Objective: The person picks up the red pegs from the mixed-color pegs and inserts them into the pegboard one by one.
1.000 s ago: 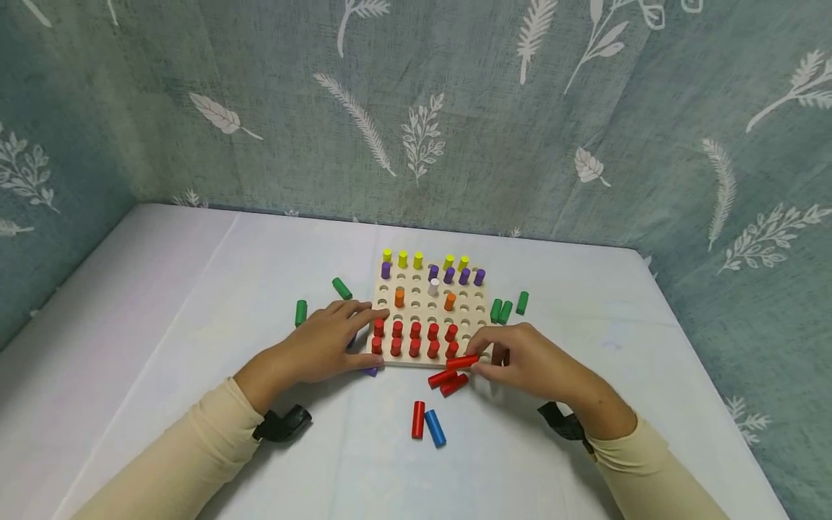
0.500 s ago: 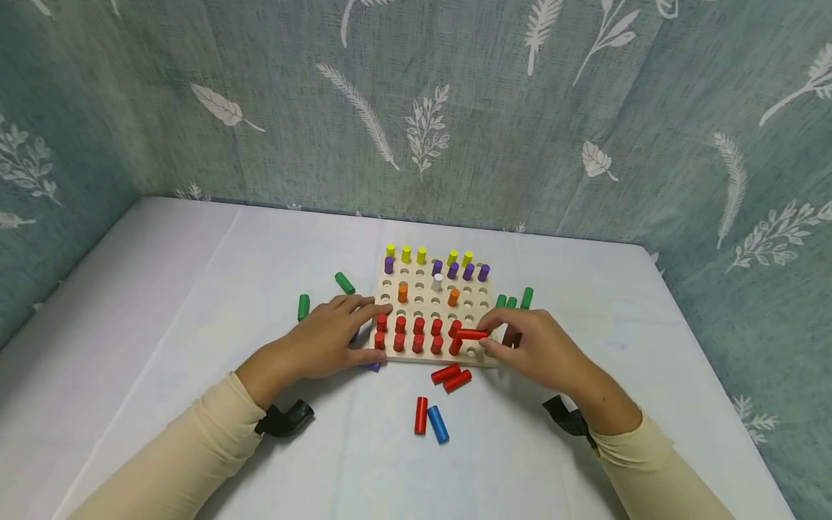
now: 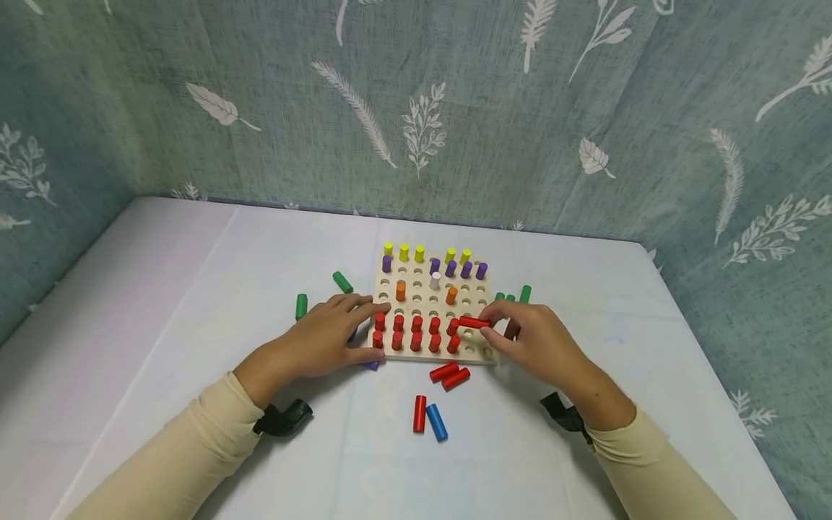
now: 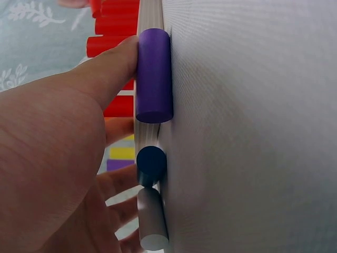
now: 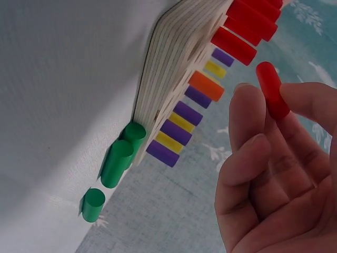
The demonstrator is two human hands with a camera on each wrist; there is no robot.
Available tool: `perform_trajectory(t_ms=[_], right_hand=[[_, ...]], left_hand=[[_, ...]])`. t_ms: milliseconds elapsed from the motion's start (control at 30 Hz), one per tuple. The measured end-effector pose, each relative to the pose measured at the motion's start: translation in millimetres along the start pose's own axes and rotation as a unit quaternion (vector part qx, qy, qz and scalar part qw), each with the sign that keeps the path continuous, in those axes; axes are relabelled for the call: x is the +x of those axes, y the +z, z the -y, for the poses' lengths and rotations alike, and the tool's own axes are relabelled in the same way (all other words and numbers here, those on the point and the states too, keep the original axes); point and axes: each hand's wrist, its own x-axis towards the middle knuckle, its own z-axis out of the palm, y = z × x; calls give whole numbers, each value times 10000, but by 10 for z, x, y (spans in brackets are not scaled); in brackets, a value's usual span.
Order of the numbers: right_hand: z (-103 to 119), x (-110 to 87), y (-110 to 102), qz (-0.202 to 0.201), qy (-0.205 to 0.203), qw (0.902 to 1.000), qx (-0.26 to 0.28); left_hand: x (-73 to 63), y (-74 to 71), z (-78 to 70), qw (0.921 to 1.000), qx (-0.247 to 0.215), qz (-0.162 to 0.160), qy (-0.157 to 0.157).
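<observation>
My right hand (image 3: 539, 336) pinches a red peg (image 3: 473, 322) between thumb and fingertips, above the right side of the wooden pegboard (image 3: 411, 355). In the right wrist view the held peg (image 5: 272, 89) is tilted, apart from the standing pegs. My left hand (image 3: 328, 336) rests against the board's left edge, its fingers spread. Its thumb touches the front left corner beside a purple peg (image 4: 154, 76) lying on the table. Red pegs (image 3: 417, 332) stand in two front rows; orange pegs (image 3: 400, 292), a white peg (image 3: 435, 280), purple and yellow pegs stand farther back.
Two loose red pegs (image 3: 450, 376) lie before the board; another red peg (image 3: 419, 414) and a blue peg (image 3: 437, 422) lie nearer. Green pegs lie left (image 3: 302, 306) and right (image 3: 525, 294) of it. A dark blue peg (image 4: 151, 164) and a greyish peg (image 4: 152, 219) lie near my left fingers.
My right hand has lifted the red peg from beside the loose ones and carried it forward over the board's right side. My left hand has stayed at the board's edge.
</observation>
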Motion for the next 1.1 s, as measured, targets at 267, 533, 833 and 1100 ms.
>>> perform_trajectory(t_ms=[267,533,833,1100], right_hand=[[9,42,5,-56,-82,9997,-241],[-9,36,21,33,25,9988,-480],[-16,32,43,-66,4,9979,-642],[-40,21,87,-165,-133,9962,-843]], left_hand=[[-11,-19,12,10000,-31,-19,-25],[-10,-30,7,10000,-76,47,38],[4,-19,16,9999,-107,35,65],[1,-9,4,10000,-80,49,25]])
